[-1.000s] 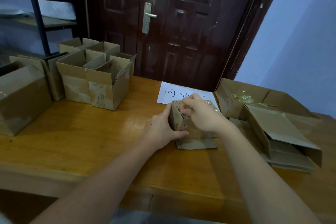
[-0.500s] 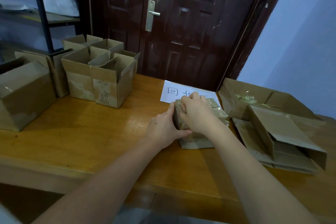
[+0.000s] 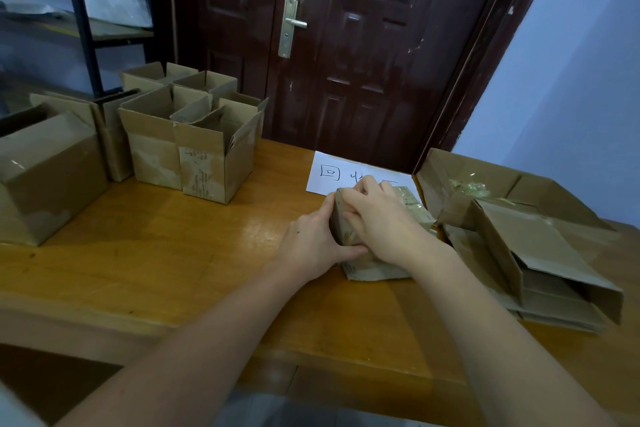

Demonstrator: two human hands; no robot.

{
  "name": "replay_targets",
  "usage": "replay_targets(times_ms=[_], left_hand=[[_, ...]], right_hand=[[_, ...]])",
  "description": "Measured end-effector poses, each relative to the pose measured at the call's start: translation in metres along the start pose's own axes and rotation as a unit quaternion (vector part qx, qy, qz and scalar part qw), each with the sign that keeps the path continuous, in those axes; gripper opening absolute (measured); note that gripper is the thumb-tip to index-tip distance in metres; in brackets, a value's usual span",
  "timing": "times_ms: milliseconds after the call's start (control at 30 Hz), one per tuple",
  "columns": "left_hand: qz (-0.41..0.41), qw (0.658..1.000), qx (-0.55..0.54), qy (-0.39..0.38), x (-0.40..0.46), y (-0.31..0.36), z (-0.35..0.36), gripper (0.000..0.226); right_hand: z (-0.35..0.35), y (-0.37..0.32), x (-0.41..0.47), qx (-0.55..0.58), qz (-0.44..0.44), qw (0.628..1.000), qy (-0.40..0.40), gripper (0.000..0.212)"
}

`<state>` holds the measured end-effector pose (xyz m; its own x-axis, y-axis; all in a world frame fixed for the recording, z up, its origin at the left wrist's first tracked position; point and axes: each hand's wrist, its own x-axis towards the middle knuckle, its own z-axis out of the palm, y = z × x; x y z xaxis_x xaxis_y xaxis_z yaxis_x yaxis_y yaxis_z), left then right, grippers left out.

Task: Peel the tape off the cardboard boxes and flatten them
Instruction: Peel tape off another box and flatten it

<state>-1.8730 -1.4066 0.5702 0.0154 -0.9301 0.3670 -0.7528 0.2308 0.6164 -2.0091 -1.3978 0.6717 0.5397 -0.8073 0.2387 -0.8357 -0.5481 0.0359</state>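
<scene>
The small cardboard box (image 3: 412,208) lies on the wooden surface (image 3: 173,246), just in front of the white paper sheet (image 3: 329,173), probably so it stays steady for peeling. The left hand (image 3: 311,243) grasps its left end with curled fingers. The right hand (image 3: 381,218) lies over the top, fingers bent at the upper edge, seemingly pinching tape there.

Storeroom: shelving (image 3: 90,28), stacked cartons (image 3: 194,135)
</scene>
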Motion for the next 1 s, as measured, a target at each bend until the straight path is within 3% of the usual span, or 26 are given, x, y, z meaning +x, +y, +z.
replay_targets(times_ms=[67, 200, 367, 567, 700, 767, 900, 1000], left_hand=[[-0.002, 1.000, -0.002, -0.001, -0.001, 0.002, -0.001, 0.121], [-0.010, 1.000, 0.010, -0.004, -0.002, 0.006, -0.003, 0.120], [-0.011, 1.000, -0.011, 0.005, -0.004, 0.007, -0.003, 0.101], [-0.010, 0.999, -0.034, -0.004, -0.004, 0.010, -0.006, 0.086], [-0.010, 0.999, -0.035, 0.002, -0.004, 0.010, -0.005, 0.095], [-0.009, 1.000, -0.026, 0.001, -0.003, 0.010, -0.005, 0.095], [-0.018, 1.000, -0.010, 0.008, -0.004, 0.012, -0.003, 0.094], [-0.035, 0.999, -0.005, 0.011, -0.006, 0.014, -0.002, 0.091]], right_hand=[[0.003, 0.001, -0.001, -0.024, -0.004, 1.000, 0.013, 0.001], [0.009, -0.002, -0.001, -0.059, 0.009, 0.997, 0.041, 0.022], [0.008, -0.011, 0.003, -0.157, 0.005, 0.988, -0.004, 0.041], [0.006, -0.030, 0.001, -0.266, 0.009, 0.964, 0.007, 0.032], [0.007, -0.026, 0.001, -0.305, -0.037, 0.951, -0.011, 0.037], [0.007, -0.020, -0.002, -0.269, -0.036, 0.962, -0.006, 0.044], [0.011, -0.012, -0.008, -0.038, 0.083, 0.995, 0.050, 0.061], [0.023, -0.005, -0.011, 0.003, 0.125, 0.985, 0.116, 0.049]])
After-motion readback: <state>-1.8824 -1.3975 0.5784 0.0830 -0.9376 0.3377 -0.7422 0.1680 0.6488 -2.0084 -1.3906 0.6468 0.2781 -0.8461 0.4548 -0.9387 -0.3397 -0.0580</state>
